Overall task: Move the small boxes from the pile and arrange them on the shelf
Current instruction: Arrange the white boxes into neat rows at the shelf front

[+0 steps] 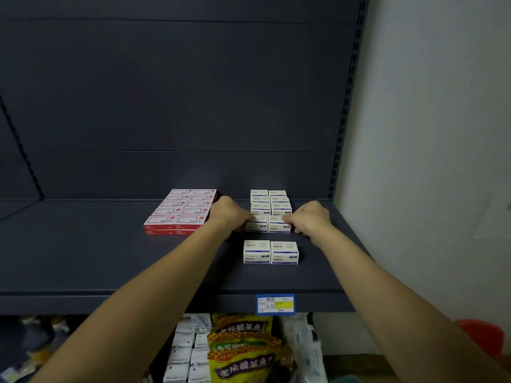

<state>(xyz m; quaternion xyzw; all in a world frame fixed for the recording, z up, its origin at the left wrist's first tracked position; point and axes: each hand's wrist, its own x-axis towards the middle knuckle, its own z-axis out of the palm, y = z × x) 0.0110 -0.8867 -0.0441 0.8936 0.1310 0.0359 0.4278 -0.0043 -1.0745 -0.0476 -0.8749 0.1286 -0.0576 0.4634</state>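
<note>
Both arms out over the dark blue shelf, reaching for the white boxes with blue bands. Left hand curled against the left end of a stacked pair of white boxes, fingertips on the top left corner; right hand curled at the right end, fingers pinching the top edge of the right-hand box. Held between the two hands, long axes running left to right, printed fronts facing the camera. Behind them, two more rows of white boxes going back toward the shelf's rear panel, same orientation, touching side by side. Nearer the front edge, apart from the held pair, a front pair of white boxes, side by side, also lying wide, labels forward. Off to the left, a block of red and white boxes, two columns deep, stacked two high, long axes left to right, angled slightly. On the shelf's front lip, a blue and yellow price tag. Below, a pile of small white boxes beside a yellow snack bag with printed characters. Pale wall at right, perforated upright along the shelf's edge, something red-orange low in the corner, too blurred to tell.
</note>
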